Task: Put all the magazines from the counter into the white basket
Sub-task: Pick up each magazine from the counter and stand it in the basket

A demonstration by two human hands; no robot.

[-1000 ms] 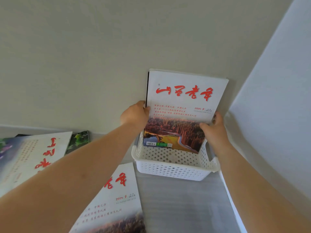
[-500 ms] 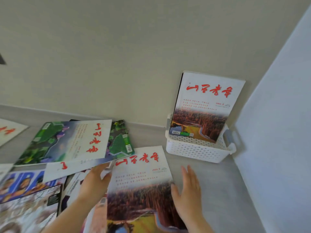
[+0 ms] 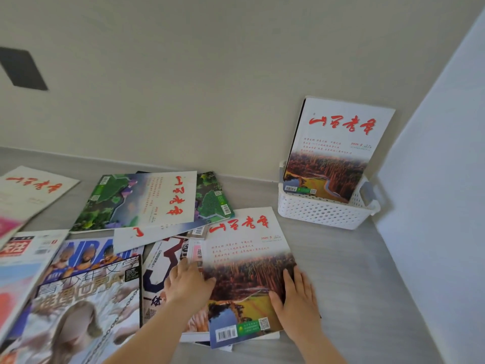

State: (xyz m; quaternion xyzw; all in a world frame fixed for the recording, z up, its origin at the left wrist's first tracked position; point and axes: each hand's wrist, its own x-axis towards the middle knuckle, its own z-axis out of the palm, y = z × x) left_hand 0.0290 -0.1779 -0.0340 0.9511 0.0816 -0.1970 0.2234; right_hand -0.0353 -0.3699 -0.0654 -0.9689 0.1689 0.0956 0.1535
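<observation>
Red-lettered magazine (image 3: 244,271) lies on the counter (image 3: 346,271) between my hands, long axis pointing away from me. My left hand (image 3: 187,285) and right hand (image 3: 299,300) rest straight-fingered on its side edges, not yet gripping. White basket (image 3: 322,212) stands ahead-right, nearer my right.

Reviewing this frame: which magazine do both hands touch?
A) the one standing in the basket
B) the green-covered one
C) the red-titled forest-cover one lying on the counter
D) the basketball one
C: the left hand and right hand sit at the side edges of the forest-cover magazine lying flat on the counter.
</observation>
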